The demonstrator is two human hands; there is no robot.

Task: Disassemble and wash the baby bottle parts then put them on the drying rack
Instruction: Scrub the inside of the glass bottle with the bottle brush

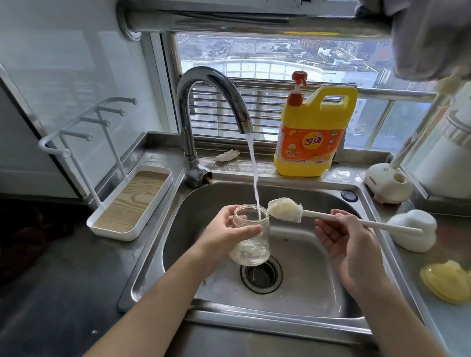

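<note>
Filling under the tap point(213, 97), the bottle point(250, 232) sits tilted over the sink point(303, 270), left hand point(229, 228) wrapped round its upper part, water partway up. Right hand point(345, 235) pinches the brush point(286, 212) handle, head just beside the rim. Risk: wet glass slips w/ one-hand grip; overfill splashes onto worktop. Drying rack point(131, 201) well apart, no parts on it yet.
</note>
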